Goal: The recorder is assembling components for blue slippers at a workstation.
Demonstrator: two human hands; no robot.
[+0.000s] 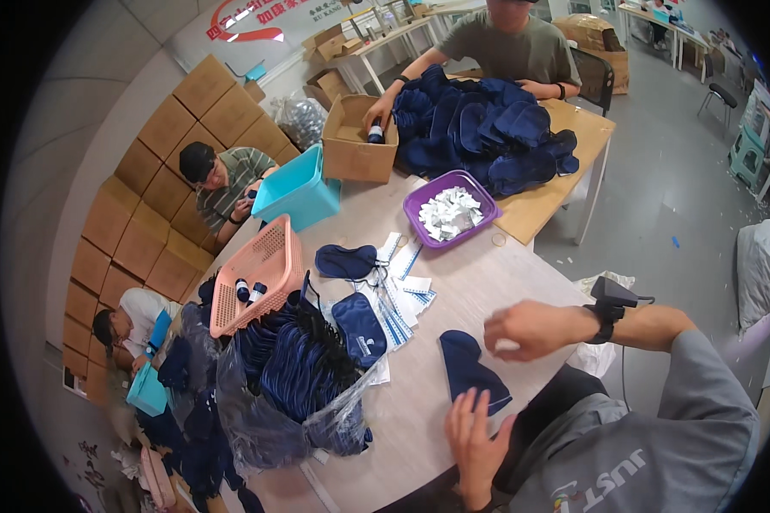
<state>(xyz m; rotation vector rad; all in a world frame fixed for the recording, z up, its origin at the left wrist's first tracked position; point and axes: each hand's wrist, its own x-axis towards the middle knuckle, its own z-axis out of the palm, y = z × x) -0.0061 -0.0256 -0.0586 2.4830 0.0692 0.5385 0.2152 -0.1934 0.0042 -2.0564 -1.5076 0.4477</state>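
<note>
Pale wood covered the long table (453, 282), which ran from the wearer's edge toward a second table piled with dark blue cloth items (479, 128). Stacked cardboard boxes (145, 197) lined the wall on the left, and grey floor stretched off to the right.

The left hand (473, 445) lay flat with its fingers spread, the fingertips pressing the near end of a navy cloth piece (473, 372) on the table just before the wearer. The right hand (535, 329) hovered just beside that piece, its fingers curled and drawn together; something small and white seemed pinched in them, though it was too small to make out. A black wrist-worn device (612, 303) sat on that arm.

Much was hidden. A crumpled clear plastic bag (291, 385) held a heap of navy pieces, and its folds blurred their count and shape. White paper slips (402, 291) lay partly under a navy eye mask (345, 261). A purple tray (420, 203) carried small white packets whose details could not be read. A pink basket (269, 265) and a teal bin (295, 192) stood further along, near an open cardboard box (355, 141). Three other people worked around the tables; the far one's head was cut off by the frame.
</note>
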